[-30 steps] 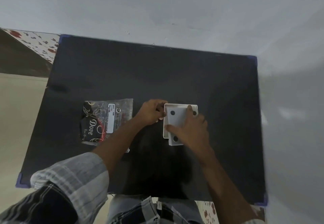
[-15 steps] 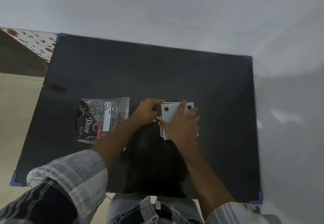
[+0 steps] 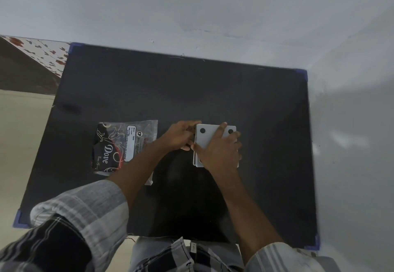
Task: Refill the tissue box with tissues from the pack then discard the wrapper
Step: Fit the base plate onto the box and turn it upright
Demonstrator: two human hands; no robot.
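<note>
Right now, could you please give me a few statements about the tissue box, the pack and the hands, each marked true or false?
1. The right hand lies flat on top of the white tissue box. True.
2. The tissue pack sits to the right of the box. False: it lies to the box's left, on the black table.
3. The left hand is at the box's left edge. True.
4. The left hand is holding the tissue pack. False: the pack lies apart from both hands, untouched.
5. Two dark round dots show on the box's upper face. True.
6. The box stands on the floor. False: it rests on the table.
</note>
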